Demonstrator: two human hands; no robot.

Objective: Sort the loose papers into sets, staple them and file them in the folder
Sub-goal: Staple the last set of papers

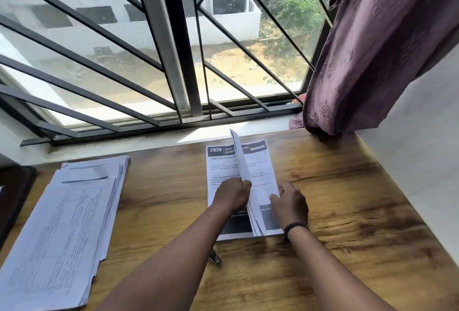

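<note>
left hand (232,192) pinching lifted sheets (244,181) on edge | right hand (289,199) flat, pressing stack (263,161) | long axis running away, between hands

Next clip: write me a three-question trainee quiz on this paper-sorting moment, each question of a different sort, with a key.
1. True or false: the left hand holds a few sheets lifted on edge above the small stack.
2. Where does the big stack lie on the desk?
A. left of the hands
B. under the curtain
C. on the windowsill
3. Fill in: the right hand, wearing a dark wristband, rests on the ____ stack.

Key: 1 true; 2 A; 3 small
</note>
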